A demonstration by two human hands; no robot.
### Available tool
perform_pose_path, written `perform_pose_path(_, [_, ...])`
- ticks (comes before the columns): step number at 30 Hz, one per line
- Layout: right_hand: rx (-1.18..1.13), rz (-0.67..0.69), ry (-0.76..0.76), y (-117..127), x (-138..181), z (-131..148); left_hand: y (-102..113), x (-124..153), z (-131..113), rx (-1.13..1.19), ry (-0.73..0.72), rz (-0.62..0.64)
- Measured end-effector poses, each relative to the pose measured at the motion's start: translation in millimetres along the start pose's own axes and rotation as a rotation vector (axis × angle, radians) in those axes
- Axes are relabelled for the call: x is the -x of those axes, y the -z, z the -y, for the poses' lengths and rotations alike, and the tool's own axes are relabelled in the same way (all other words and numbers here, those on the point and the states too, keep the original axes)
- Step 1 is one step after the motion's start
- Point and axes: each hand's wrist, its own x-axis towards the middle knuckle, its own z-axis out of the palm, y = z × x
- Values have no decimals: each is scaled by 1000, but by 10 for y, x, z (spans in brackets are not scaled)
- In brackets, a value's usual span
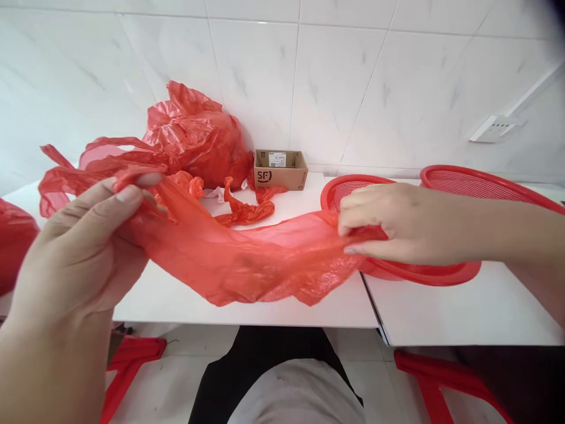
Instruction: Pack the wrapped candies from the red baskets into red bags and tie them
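A thin red plastic bag is stretched sideways between my two hands, above the front of the white table. My left hand pinches its gathered handle end between thumb and fingers, with loose red strips trailing behind. At the other end, my right hand is closed on the bag's edge, thumb below and fingers on top. The bag sags in the middle and looks limp and see-through. Behind it lie crumpled red bags on the table.
A big stuffed red bag leans near the tiled wall. Beside it stands a small cardboard box. Red mesh baskets, one nearer and one farther, sit on the right. Another red bag is at the left edge. A socket is on the wall.
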Motion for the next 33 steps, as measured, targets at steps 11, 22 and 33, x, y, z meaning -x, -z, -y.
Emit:
perform_pose_path(11, [-8,74,-27,-110,-3,-80,-144,-30,-20,-84,-107,88])
perform_pose_path(22, [59,35,11,-236,185,-251,-296,133,290,-92,62,224])
perform_pose_path(33, [-50,108,18,-661,320,-178,-343,903,1263,-120,316,5])
